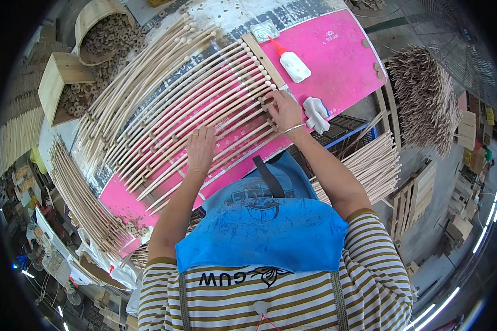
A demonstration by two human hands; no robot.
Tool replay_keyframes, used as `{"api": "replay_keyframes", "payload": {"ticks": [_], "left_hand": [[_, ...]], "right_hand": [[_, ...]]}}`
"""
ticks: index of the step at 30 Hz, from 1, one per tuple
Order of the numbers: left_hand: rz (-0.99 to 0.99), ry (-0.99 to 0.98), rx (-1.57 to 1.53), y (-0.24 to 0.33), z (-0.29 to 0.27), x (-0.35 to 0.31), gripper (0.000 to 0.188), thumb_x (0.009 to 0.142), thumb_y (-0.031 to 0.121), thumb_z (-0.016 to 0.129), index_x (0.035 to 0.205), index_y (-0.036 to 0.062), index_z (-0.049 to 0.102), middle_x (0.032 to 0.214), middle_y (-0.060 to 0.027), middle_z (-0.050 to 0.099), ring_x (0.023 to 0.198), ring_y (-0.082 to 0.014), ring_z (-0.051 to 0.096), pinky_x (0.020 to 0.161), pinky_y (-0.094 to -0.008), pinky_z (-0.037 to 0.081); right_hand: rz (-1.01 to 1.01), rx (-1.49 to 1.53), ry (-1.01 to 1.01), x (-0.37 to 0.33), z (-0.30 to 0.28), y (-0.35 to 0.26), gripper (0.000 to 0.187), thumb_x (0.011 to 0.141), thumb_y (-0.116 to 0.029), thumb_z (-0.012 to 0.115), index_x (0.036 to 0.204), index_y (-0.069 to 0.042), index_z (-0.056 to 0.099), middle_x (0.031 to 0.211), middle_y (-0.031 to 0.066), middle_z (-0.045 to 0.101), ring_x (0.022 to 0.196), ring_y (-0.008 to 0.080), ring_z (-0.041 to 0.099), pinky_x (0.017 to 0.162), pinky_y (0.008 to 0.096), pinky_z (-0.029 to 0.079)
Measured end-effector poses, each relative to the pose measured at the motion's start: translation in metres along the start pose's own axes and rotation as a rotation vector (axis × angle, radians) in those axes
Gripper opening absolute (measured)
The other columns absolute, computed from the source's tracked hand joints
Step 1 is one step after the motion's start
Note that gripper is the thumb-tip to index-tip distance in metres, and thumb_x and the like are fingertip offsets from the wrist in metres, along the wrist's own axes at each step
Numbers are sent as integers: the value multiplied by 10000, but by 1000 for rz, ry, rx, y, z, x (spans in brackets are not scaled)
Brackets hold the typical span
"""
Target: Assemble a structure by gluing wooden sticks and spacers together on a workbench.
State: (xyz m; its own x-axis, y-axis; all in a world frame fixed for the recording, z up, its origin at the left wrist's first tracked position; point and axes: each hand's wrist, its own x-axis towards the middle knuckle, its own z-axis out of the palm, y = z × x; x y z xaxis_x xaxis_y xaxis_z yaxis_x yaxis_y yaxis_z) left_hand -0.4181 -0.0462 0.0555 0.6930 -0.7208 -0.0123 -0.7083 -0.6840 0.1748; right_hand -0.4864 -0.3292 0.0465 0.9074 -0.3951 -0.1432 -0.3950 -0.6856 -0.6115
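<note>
Across the centre of the frame, wooden sticks (pixel 204 95) run lower left to upper right, the right hand (pixel 285 112), fingers bunched, nearer their upper-right ends, the loosely curled left hand (pixel 201 149) over mid-shafts, any grip unclear.

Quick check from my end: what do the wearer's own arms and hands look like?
Both are ungloved. The right hand has a thin silver-coloured bangle at its wrist; the left hand wears what looks like a ring, too small to describe further. The short sleeves carry white and olive-brown stripes, leaving the forearms bare.
</note>
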Motion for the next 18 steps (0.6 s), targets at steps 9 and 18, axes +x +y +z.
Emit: {"api": "replay_keyframes", "payload": {"ticks": [9, 18], "left_hand": [[1, -28, 38, -7, 15, 5, 78, 826, 112, 630, 878, 102, 572, 866, -69, 567, 840, -246, 625, 728, -388, 499], [18, -37, -7, -7, 8, 4, 106, 799, 62, 602, 899, 95, 585, 892, -79, 574, 862, -253, 632, 756, -382, 519]], "right_hand": [[-231, -99, 55, 16, 9, 3, 168, 776, -147, 701, 944, -139, 686, 898, 84, 603, 896, 297, 629, 764, 438, 525], [-317, -137, -13, 24, 9, 10, 147, 782, -154, 697, 929, -152, 700, 899, 60, 620, 905, 270, 637, 756, 423, 525]]}}
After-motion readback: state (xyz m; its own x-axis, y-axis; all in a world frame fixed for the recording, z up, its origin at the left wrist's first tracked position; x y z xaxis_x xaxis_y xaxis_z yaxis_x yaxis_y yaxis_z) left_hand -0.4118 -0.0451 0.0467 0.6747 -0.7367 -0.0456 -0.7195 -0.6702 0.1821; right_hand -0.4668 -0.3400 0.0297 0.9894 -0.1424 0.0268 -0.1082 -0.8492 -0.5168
